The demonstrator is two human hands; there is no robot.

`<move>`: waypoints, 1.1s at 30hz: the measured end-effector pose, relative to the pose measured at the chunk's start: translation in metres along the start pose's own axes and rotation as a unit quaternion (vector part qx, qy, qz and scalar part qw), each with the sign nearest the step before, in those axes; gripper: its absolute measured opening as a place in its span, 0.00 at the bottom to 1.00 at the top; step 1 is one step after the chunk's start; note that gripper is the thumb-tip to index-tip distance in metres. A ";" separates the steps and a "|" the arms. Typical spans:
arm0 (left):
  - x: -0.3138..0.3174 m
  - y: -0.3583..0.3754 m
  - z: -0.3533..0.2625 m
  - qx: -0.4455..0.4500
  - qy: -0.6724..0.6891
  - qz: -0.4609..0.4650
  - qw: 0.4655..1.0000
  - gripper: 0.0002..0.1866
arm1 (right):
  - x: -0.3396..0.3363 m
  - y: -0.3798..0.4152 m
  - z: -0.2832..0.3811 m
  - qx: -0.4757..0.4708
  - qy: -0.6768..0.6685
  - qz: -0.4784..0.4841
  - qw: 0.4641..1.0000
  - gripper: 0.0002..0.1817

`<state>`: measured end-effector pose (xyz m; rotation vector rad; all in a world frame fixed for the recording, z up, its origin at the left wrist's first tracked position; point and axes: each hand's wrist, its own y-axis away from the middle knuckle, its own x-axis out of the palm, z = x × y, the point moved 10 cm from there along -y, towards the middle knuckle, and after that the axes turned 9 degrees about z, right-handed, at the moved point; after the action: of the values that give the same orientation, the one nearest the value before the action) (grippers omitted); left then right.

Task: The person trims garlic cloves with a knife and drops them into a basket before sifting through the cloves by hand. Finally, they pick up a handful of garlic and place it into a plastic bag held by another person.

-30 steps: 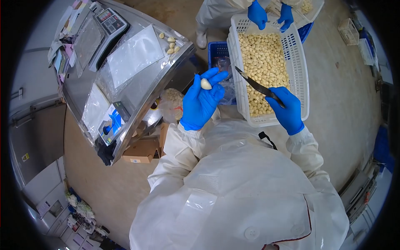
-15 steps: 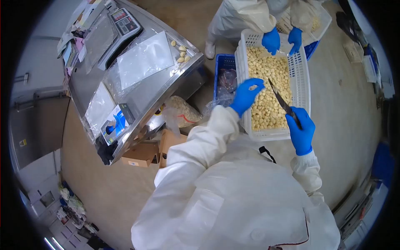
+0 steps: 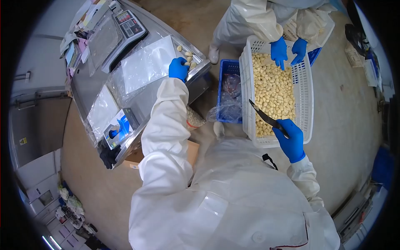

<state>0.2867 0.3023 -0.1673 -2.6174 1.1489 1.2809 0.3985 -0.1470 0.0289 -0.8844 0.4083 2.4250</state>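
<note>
My left hand (image 3: 179,69), in a blue glove, is at the edge of the metal table, beside a few pale, nut-like pieces (image 3: 189,54). Its fingers are curled, and what they hold, if anything, is hidden. A knife (image 3: 266,116) with a dark blade is in my right hand (image 3: 289,139), also blue-gloved, over the near end of a white perforated crate (image 3: 306,108). The blade points up and left above many small cream-coloured pieces (image 3: 273,89) filling the crate.
A co-worker's blue-gloved hands (image 3: 279,52) reach into the crate's far end. A blue crate (image 3: 223,83) with plastic bags stands to its left. The table holds a scale (image 3: 127,29), a white sheet (image 3: 148,64) and a glove box (image 3: 121,127). A cardboard box (image 3: 192,152) sits below.
My left hand has moved from above the crate leftward to the table edge. My right hand, still with the knife, has shifted slightly left and down. The co-worker's fingers now reach into the pieces.
</note>
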 end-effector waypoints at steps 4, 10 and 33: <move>-0.014 0.020 -0.007 0.045 0.248 0.041 0.967 0.12 | 0.002 -0.005 0.001 0.003 0.014 0.007 1.000 0.14; -0.016 0.119 -0.081 0.157 0.648 0.191 0.720 0.22 | 0.009 -0.017 0.012 -0.012 -0.005 0.014 1.000 0.13; 0.040 0.226 -0.168 0.056 0.729 0.245 0.637 0.25 | 0.016 -0.034 0.060 -0.127 0.059 0.026 0.990 0.14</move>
<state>0.2773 0.0607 -0.0172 -2.9560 1.8564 -1.4698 0.3765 -0.0869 0.0594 -1.1424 0.1681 2.5186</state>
